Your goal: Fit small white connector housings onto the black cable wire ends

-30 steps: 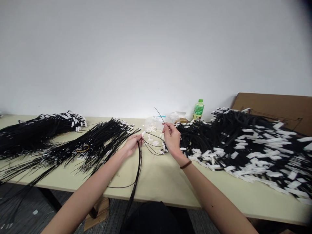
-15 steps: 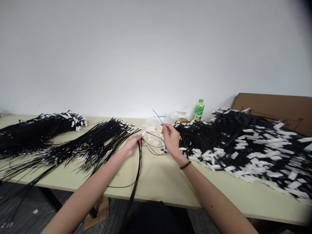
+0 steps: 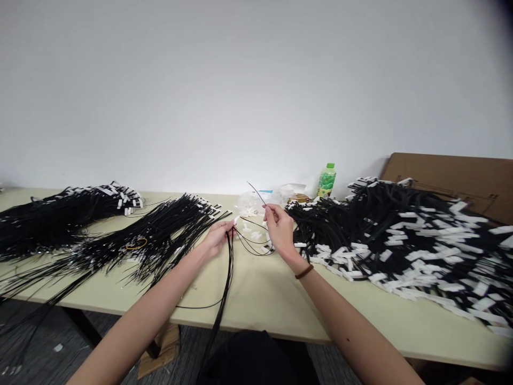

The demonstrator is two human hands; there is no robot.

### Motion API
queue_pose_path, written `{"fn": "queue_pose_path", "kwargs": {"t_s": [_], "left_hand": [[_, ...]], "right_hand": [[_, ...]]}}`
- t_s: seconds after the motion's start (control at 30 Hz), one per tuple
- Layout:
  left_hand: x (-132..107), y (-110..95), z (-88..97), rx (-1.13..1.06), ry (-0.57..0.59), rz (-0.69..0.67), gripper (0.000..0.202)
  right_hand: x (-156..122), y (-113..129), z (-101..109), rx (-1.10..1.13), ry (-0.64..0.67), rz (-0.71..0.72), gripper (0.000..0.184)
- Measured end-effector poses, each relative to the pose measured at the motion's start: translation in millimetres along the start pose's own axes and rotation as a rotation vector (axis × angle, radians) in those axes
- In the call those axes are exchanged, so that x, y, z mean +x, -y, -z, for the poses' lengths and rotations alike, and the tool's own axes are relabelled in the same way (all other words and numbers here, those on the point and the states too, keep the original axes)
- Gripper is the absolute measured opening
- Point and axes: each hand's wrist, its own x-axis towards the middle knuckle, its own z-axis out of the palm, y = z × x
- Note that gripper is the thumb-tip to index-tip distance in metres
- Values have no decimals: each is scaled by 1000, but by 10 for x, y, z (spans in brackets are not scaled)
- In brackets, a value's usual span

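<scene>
Closed around a small white connector [image 3: 236, 220] and several black wires [image 3: 228, 267] is my left hand [image 3: 217, 237]. The wires hang from it over the table's front edge. Between thumb and fingertips my right hand [image 3: 278, 225] pinches one thin black wire [image 3: 255, 191], whose free end sticks up to the left. Looped wires [image 3: 252, 251] run between the two hands above the table. Loose white connectors [image 3: 250, 233] lie on the table behind the gap between my hands.
Bundles of black wires [image 3: 168, 224] lie left on the table [image 3: 272, 299]. A large heap of black wires with white connectors [image 3: 420, 240] covers the right. Behind are a plastic bag [image 3: 252, 203], a green-capped bottle [image 3: 326, 181] and cardboard [image 3: 449, 179].
My right hand has shifted slightly left, and the tip of its wire has moved a little left and down. My left hand stays in place with its connector and wires.
</scene>
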Motion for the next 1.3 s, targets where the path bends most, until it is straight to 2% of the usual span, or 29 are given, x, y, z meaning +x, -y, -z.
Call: {"fn": "queue_pose_path", "kwargs": {"t_s": [0.73,1.3], "left_hand": [[-4,1,-1,20,-8,1,12],[8,21,22,53,0,-21,19]], "right_hand": [[-15,-10,-22,-28,36,30,28],[-33,-26,-37,-34,68,67,26]]}}
